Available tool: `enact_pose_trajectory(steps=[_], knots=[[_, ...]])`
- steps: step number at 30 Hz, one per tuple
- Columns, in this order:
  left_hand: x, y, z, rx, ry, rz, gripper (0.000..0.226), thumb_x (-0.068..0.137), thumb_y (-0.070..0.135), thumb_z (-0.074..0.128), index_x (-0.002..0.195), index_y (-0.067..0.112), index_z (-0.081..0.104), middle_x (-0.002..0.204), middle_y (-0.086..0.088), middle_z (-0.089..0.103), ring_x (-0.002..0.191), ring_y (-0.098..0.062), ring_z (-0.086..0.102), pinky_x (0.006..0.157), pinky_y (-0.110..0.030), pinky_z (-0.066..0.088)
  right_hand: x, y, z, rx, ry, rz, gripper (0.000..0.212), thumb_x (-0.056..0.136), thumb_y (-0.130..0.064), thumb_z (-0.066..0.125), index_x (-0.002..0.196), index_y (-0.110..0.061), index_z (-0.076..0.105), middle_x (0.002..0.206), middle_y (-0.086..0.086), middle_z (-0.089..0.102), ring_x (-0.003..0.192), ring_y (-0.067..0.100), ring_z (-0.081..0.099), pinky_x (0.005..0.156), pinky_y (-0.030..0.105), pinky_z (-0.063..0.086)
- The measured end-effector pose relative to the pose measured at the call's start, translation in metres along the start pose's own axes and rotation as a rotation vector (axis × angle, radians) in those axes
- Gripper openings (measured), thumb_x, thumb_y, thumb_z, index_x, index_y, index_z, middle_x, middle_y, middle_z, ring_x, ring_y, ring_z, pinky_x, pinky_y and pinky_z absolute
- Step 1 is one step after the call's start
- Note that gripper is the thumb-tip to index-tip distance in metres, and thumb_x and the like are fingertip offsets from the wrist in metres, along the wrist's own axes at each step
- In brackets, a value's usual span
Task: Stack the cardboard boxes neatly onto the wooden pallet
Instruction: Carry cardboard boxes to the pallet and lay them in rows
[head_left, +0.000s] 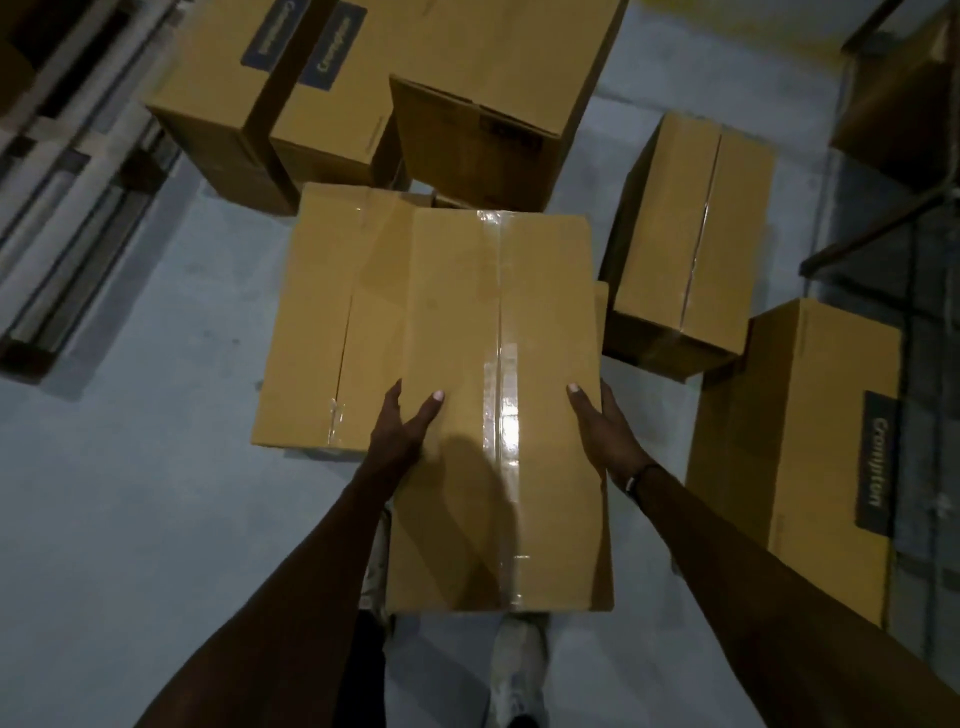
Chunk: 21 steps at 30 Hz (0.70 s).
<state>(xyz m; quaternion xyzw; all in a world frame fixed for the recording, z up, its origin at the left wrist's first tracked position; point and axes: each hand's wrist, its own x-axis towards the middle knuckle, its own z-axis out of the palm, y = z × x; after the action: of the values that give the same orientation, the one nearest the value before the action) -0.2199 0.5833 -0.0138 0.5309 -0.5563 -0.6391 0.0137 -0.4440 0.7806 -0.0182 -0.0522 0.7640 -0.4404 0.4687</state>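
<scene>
Here, in the head view, the person holds a tan rectangular cardboard box sealed with clear tape (498, 415) in front of the body, above the pale grey concrete floor (130, 493). The left hand (402, 431) grips the box's left side, thumb lying on the top face and the fingers hidden down the side. The right hand (602, 431) clasps the right edge likewise, thumb on top; a dark wristband (636, 480) sits on that wrist. Just beyond and partly under the held box lies a second tan taped box (322, 322) on the floor. More brown boxes stand around: two printed ones (260, 104) at the far left, a tall one (493, 93) behind, a taped one (685, 249) to the right, and a labelled one (795, 441) nearer right. A wooden pallet (67, 208), blurred, lies at the floor's left edge. White shoes (519, 670) show below the box.
</scene>
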Motion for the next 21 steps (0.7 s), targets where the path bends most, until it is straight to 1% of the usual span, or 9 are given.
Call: enact_pose_trajectory(steps=[2,5,7,10,12,14,17,19,21], knots=[[-0.002,0.001,-0.002,0.007,0.008,0.019,0.112,0.076,0.081,0.067,0.163,0.027,0.023,0.165,-0.004,0.036,0.147,-0.032,0.040,0.120,-0.058,0.035,-0.006,-0.003,0.005,0.002,0.004,-0.014,0.090,0.081,-0.087,0.059,0.157,-0.045,0.035,0.148,-0.011,0.057,0.134,0.017,0.057,0.116,0.054,0.044],[-0.015,0.012,-0.004,-0.007,0.005,0.018,0.100,0.085,0.073,0.068,0.163,0.027,0.025,0.162,-0.003,0.041,0.144,-0.031,0.044,0.119,-0.055,0.037,-0.018,-0.011,0.005,0.010,0.001,-0.046,0.084,0.084,-0.084,0.057,0.156,-0.046,0.037,0.146,-0.011,0.059,0.131,0.015,0.059,0.115,0.052,0.046],[-0.029,0.024,-0.007,-0.008,0.021,0.021,0.093,0.089,0.066,0.068,0.162,0.026,0.027,0.159,-0.003,0.044,0.141,-0.030,0.046,0.117,-0.051,0.039,-0.030,-0.024,0.003,0.010,0.002,-0.057,0.079,0.089,-0.079,0.057,0.157,-0.045,0.037,0.145,-0.011,0.059,0.130,0.014,0.059,0.114,0.052,0.047],[-0.058,0.052,-0.014,-0.029,0.052,0.031,0.093,0.086,0.067,0.068,0.161,0.025,0.031,0.157,-0.004,0.047,0.141,-0.030,0.048,0.114,-0.046,0.040,-0.055,-0.058,-0.004,0.015,-0.005,-0.087,0.080,0.090,-0.075,0.059,0.159,-0.042,0.037,0.146,-0.009,0.059,0.130,0.015,0.060,0.114,0.051,0.047],[-0.085,0.079,-0.023,-0.038,0.096,0.030,0.090,0.091,0.063,0.067,0.162,0.025,0.028,0.162,-0.003,0.042,0.146,-0.029,0.042,0.114,-0.042,0.037,-0.077,-0.089,-0.008,0.021,-0.019,-0.123,0.079,0.090,-0.070,0.061,0.159,-0.039,0.039,0.146,-0.008,0.060,0.130,0.016,0.060,0.115,0.050,0.047],[-0.116,0.109,-0.036,-0.022,0.137,0.041,0.094,0.091,0.066,0.064,0.165,0.027,0.021,0.170,0.000,0.029,0.153,-0.026,0.033,0.119,-0.042,0.031,-0.104,-0.123,-0.010,0.038,-0.038,-0.171,0.073,0.093,-0.065,0.062,0.158,-0.040,0.041,0.146,-0.012,0.060,0.131,0.012,0.060,0.116,0.044,0.046],[-0.173,0.158,-0.065,-0.030,0.190,0.073,0.097,0.090,0.071,0.063,0.166,0.032,0.017,0.172,0.001,0.022,0.155,-0.026,0.029,0.121,-0.043,0.029,-0.152,-0.180,-0.011,0.036,-0.050,-0.217,0.077,0.087,-0.075,0.066,0.155,-0.047,0.044,0.147,-0.017,0.060,0.129,0.007,0.060,0.113,0.039,0.048],[-0.215,0.191,-0.089,-0.072,0.204,0.101,0.100,0.083,0.079,0.065,0.164,0.039,0.022,0.169,0.002,0.030,0.150,-0.026,0.038,0.121,-0.045,0.034,-0.189,-0.220,-0.010,0.046,-0.077,-0.246,0.081,0.083,-0.077,0.069,0.154,-0.048,0.044,0.148,-0.018,0.058,0.131,0.006,0.058,0.115,0.041,0.046],[-0.255,0.216,-0.114,-0.114,0.220,0.142,0.100,0.075,0.086,0.068,0.158,0.043,0.030,0.159,0.005,0.046,0.136,-0.021,0.055,0.114,-0.049,0.047,-0.224,-0.255,-0.004,0.034,-0.094,-0.316,0.077,0.087,-0.072,0.069,0.156,-0.046,0.043,0.151,-0.021,0.055,0.137,0.005,0.052,0.119,0.040,0.040]])
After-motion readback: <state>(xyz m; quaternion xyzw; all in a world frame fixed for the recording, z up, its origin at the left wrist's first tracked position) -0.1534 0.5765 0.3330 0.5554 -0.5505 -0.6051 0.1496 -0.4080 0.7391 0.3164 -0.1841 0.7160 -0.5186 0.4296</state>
